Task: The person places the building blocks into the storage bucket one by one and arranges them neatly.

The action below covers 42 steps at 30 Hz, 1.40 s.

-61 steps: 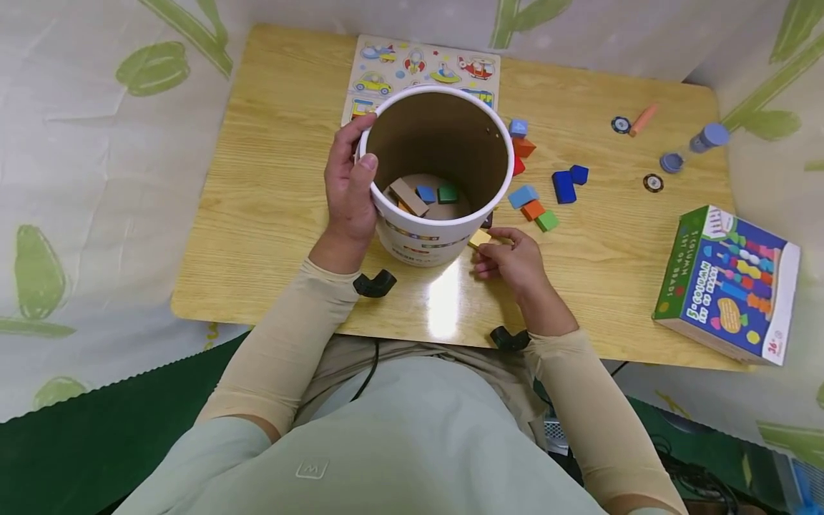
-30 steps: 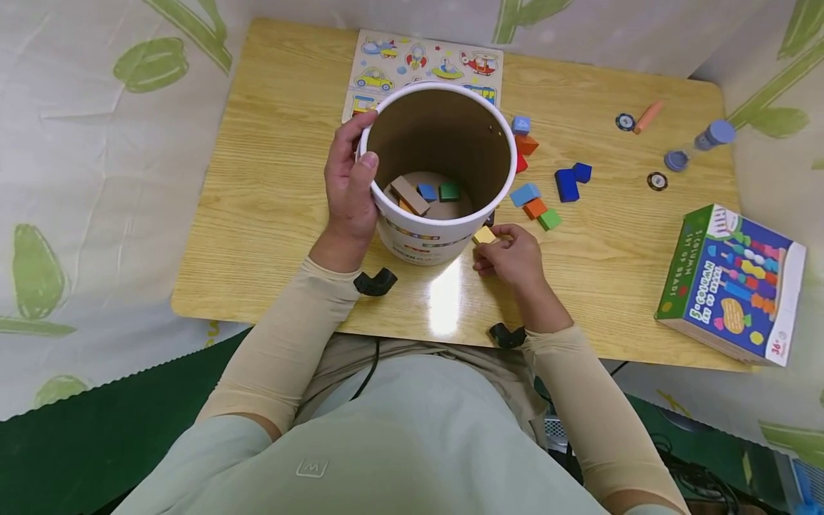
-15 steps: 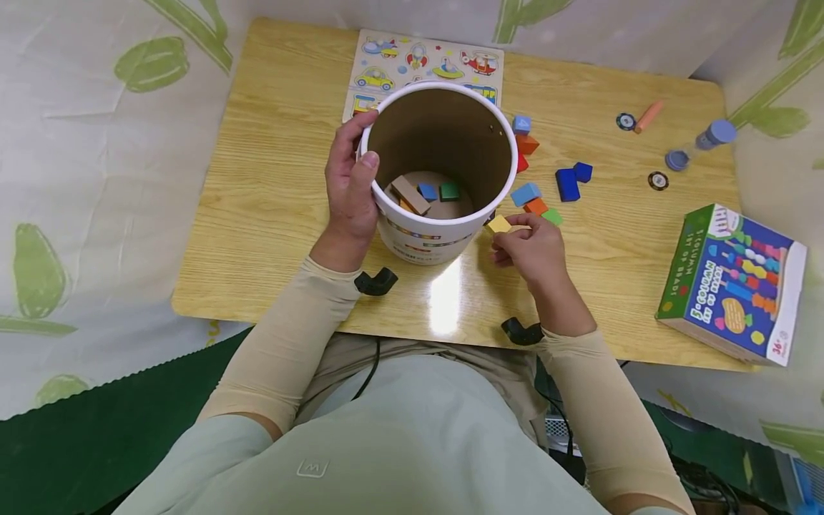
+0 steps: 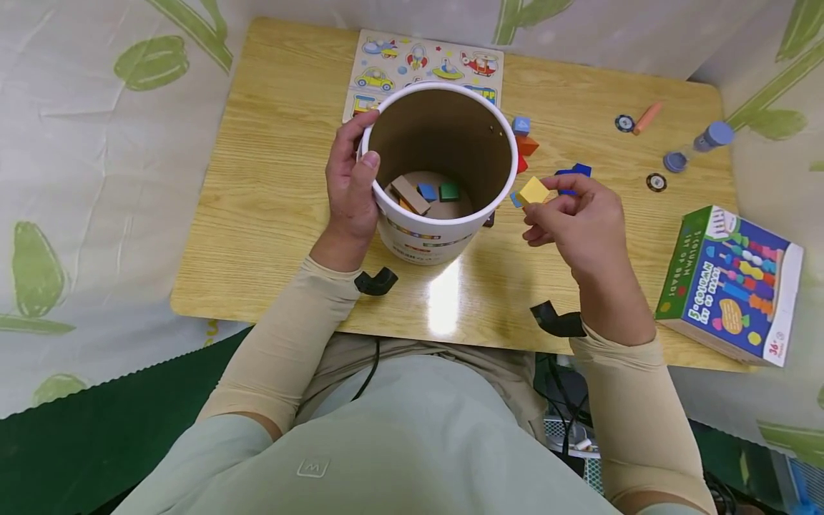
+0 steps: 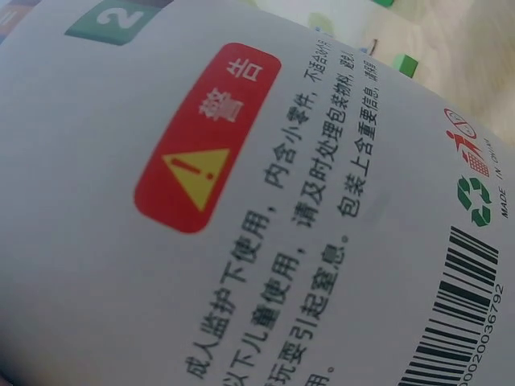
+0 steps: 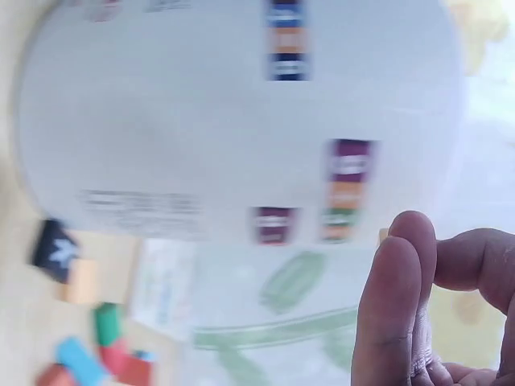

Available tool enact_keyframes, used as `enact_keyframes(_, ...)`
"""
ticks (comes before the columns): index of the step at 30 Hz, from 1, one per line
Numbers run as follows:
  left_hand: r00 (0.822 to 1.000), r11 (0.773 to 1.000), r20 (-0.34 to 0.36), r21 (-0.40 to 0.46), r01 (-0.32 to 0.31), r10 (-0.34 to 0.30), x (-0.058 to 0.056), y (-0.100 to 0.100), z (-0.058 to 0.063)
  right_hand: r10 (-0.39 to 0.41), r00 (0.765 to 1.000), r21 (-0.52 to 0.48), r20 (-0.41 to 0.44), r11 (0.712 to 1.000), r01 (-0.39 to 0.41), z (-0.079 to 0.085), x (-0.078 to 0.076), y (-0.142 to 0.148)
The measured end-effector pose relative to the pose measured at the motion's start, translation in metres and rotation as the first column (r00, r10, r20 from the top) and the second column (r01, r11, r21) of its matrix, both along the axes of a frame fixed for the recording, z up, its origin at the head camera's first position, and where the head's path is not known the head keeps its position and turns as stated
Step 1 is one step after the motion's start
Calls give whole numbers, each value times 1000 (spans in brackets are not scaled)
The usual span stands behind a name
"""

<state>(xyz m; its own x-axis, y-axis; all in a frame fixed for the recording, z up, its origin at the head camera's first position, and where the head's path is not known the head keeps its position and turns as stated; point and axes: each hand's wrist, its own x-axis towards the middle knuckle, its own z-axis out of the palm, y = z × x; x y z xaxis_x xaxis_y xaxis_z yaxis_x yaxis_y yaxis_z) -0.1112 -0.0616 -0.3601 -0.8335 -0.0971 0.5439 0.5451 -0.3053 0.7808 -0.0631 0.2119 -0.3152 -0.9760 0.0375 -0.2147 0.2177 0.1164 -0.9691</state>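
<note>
My left hand (image 4: 350, 189) grips the rim of a white round bucket (image 4: 418, 243), thumb over the edge. The bucket leans toward me, and wooden blocks lie on its floor: a brown block (image 4: 410, 195), a blue one (image 4: 427, 192) and a green one (image 4: 449, 192), with a bit of orange beneath the brown. Right of the bucket, my right hand (image 4: 592, 225) pinches a yellow block (image 4: 533, 192) between thumb and fingers, above the table. In the right wrist view its fingers (image 6: 394, 305) hide most of that block. Printed bucket wall (image 5: 306, 217) fills the left wrist view.
Dark blue blocks (image 4: 581, 170), red blocks (image 4: 526, 146) and a light blue cube (image 4: 521, 126) lie right of the bucket. A picture board (image 4: 425, 57) lies behind it. Farther right are a sand timer (image 4: 698, 146), round chips (image 4: 656, 182), an orange stick (image 4: 647, 118) and a toy box (image 4: 730, 286).
The right hand has lifted the yellow block from beside the bucket's base, up and to the right, now covering some loose blocks. The left hand and bucket have stayed in place.
</note>
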Motion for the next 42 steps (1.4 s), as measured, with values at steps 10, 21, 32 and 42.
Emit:
enact_keyframes(10,1000,1000,6,1,1,-1,1,-2,1,68,990,-67,-126,995,-77,46,-2,-22)
enact_keyframes(21,1000,1000,-9,18,25,-25,-1,3,1,153,985,-94,-83,983,-160,47,-15,-56)
enact_keyframes(32,1000,1000,6,20,3,-3,0,4,1,43,998,-129,-46,991,-48,28,-18,-26)
enact_keyframes(42,1000,999,12,36,-17,16,1,0,1,-156,976,-20,152,987,161,-22,-23,29)
